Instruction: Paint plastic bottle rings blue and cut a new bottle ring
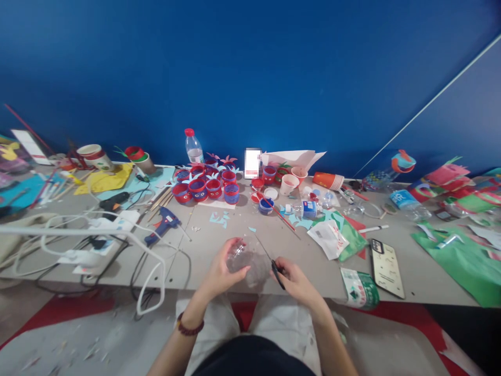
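Note:
My left hand (226,269) is wrapped around a clear plastic bottle piece (252,261), held just above the table's front edge. Its transparent wall makes the far outline hard to see. In my right hand (293,279) is a pair of black-handled scissors (278,275), with the thin blades pointing up and left beside the plastic. Whether the blades touch it, I cannot tell. Small pale blue paper scraps (219,219) lie beyond my hands.
Red and blue decorated cups (198,189) stand behind the scraps. Left are a blue glue gun (163,224), a power strip (105,240) and looping white cables. A phone (386,267), a green-white packet (360,287) and a labelled bottle (308,209) lie right.

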